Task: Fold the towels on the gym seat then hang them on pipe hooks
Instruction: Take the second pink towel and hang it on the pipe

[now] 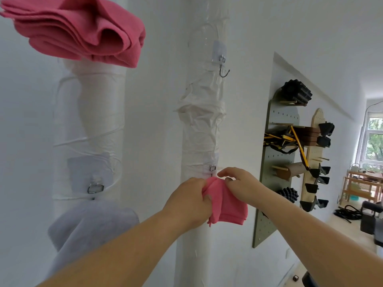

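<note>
A folded pink towel (227, 206) hangs against the right white-wrapped pipe (200, 131), just under a small metal hook ring (212, 168). My left hand (189, 200) pinches its top left edge and my right hand (241, 185) grips its top right. Higher on that pipe an empty metal hook (223, 68) sticks out. On the left pipe (97, 112), another folded pink towel (83, 30) hangs at the top and a grey towel (87, 228) hangs below a metal hook ring (95, 187).
To the right, a green pegboard (267, 214) and a wooden pegboard (315, 154) on the wall hold black rollers, straps and grips. Further right are a window (375, 139), a wooden table (362, 183) and black gear on the floor (350, 212).
</note>
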The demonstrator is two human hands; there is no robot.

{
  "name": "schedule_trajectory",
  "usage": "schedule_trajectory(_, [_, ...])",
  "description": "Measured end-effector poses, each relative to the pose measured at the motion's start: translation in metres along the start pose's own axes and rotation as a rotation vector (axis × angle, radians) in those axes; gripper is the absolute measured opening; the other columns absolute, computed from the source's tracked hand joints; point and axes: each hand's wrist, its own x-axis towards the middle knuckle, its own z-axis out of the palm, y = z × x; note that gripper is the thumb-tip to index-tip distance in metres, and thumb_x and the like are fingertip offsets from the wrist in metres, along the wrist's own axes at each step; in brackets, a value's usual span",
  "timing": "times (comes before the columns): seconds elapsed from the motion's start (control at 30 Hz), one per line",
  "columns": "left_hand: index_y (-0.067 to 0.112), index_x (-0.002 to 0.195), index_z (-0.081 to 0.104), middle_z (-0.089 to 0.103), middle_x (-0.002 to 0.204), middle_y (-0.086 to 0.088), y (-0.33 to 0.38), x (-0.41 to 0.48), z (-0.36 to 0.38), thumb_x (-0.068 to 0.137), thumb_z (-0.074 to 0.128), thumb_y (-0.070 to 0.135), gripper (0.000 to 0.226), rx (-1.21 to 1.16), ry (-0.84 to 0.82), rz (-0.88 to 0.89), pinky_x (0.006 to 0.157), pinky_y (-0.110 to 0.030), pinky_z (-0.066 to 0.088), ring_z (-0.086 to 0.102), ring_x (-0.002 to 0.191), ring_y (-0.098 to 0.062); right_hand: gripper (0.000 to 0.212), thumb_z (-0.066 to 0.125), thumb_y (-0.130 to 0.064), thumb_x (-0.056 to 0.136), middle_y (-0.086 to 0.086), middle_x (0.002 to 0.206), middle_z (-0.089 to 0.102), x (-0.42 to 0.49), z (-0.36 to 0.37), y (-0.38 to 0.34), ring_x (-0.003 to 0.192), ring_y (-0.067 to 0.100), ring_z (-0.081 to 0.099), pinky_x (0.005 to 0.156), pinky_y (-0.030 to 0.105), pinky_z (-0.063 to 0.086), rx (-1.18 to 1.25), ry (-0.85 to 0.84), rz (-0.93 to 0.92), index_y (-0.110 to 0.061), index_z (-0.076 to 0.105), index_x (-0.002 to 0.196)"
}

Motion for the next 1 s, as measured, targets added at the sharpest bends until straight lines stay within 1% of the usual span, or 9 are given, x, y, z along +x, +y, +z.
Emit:
schedule_trajectory(0.07, [0.036,0.082,0.057,0.063,0.098,0.005,0.005,-0.007,-0.005,0.093,0.053,0.020,0.020,-0.024,0.003,0.008,0.082,-0.042,0.058,0.067,0.088,-0.019,0.040,0.044,-0.009,0.100,-0.003,0.141,0.060,-0.003,-0.002,-0.001,0.133,0.015,0.052,0.104,0.023,0.035,-0.021,0.031,-0.012,-0.024,0.065,0.130])
schedule_trajectory(0.2, [0.025,0.109,0.065,0.065,0.113,0.004,0.013,-0.023,-0.005,0.096,0.054,0.022,0.018,-0.037,0.055,0.025,0.091,-0.039,0.056,0.065,0.103,-0.018,0.032,0.050,-0.018,0.099,-0.008,0.131,0.065,-0.026,-0.004,-0.013,0.121,0.013,0.059,0.105,0.032,0.046,-0.079,0.190,-0.072,-0.029,0.067,0.123])
schedule_trajectory(0.3, [0.017,0.108,0.066,0.069,0.104,0.000,0.013,-0.051,0.009,0.092,0.054,0.025,0.021,-0.155,0.064,0.002,0.088,-0.045,0.057,0.067,0.095,-0.019,0.024,0.052,-0.023,0.098,-0.010,0.110,0.072,-0.070,0.009,-0.022,0.103,0.010,0.065,0.091,0.033,0.053,-0.018,0.320,-0.101,-0.028,0.071,0.111])
schedule_trajectory(0.37, [0.024,0.110,0.068,0.069,0.103,0.008,0.010,-0.081,0.025,0.093,0.058,0.026,0.020,-0.240,0.009,-0.013,0.092,-0.036,0.057,0.066,0.095,-0.009,0.021,0.054,-0.024,0.097,-0.011,0.100,0.071,-0.108,0.028,-0.015,0.092,0.007,0.065,0.080,0.030,0.053,0.045,0.347,-0.052,-0.028,0.072,0.108])
schedule_trajectory(0.43, [0.029,0.126,0.065,0.067,0.111,0.016,0.002,-0.114,0.043,0.096,0.060,0.027,0.031,-0.279,-0.076,-0.036,0.097,-0.025,0.054,0.064,0.100,0.000,0.019,0.056,-0.023,0.098,-0.016,0.095,0.070,-0.149,0.052,0.002,0.088,0.000,0.064,0.076,0.021,0.050,0.105,0.331,0.034,-0.030,0.071,0.107])
schedule_trajectory(0.53, [0.030,0.129,0.065,0.068,0.110,0.017,-0.023,-0.166,0.075,0.097,0.059,0.029,0.033,-0.284,-0.224,-0.106,0.094,-0.026,0.056,0.066,0.097,-0.001,0.018,0.056,-0.024,0.099,-0.016,0.096,0.071,-0.216,0.091,0.033,0.088,-0.003,0.065,0.070,0.010,0.045,0.193,0.206,0.235,-0.034,0.069,0.108])
schedule_trajectory(0.7, [0.028,0.126,0.067,0.070,0.110,0.016,-0.068,-0.269,0.124,0.098,0.059,0.028,0.029,-0.266,-0.437,-0.217,0.095,-0.026,0.055,0.066,0.097,0.000,0.014,0.057,-0.027,0.100,0.001,0.093,0.077,-0.343,0.161,0.064,0.089,0.022,0.073,0.080,0.037,0.060,0.256,-0.047,0.581,-0.033,0.068,0.107])
schedule_trajectory(0.87, [0.027,0.124,0.069,0.072,0.108,0.015,-0.095,-0.374,0.156,0.096,0.061,0.029,0.029,-0.280,-0.694,-0.262,0.095,-0.030,0.056,0.067,0.094,-0.001,0.018,0.054,-0.026,0.102,-0.004,0.092,0.077,-0.465,0.218,0.041,0.088,0.018,0.073,0.087,0.041,0.060,0.284,-0.086,0.855,-0.023,0.072,0.103])
schedule_trajectory(1.0, [0.025,0.129,0.065,0.069,0.110,0.015,-0.094,-0.453,0.163,0.098,0.060,0.026,0.031,-0.336,-0.899,-0.251,0.095,-0.024,0.053,0.065,0.099,0.000,0.017,0.053,-0.025,0.103,-0.002,0.096,0.077,-0.552,0.244,0.006,0.093,0.021,0.073,0.080,0.030,0.057,0.365,-0.026,1.050,-0.026,0.069,0.107])
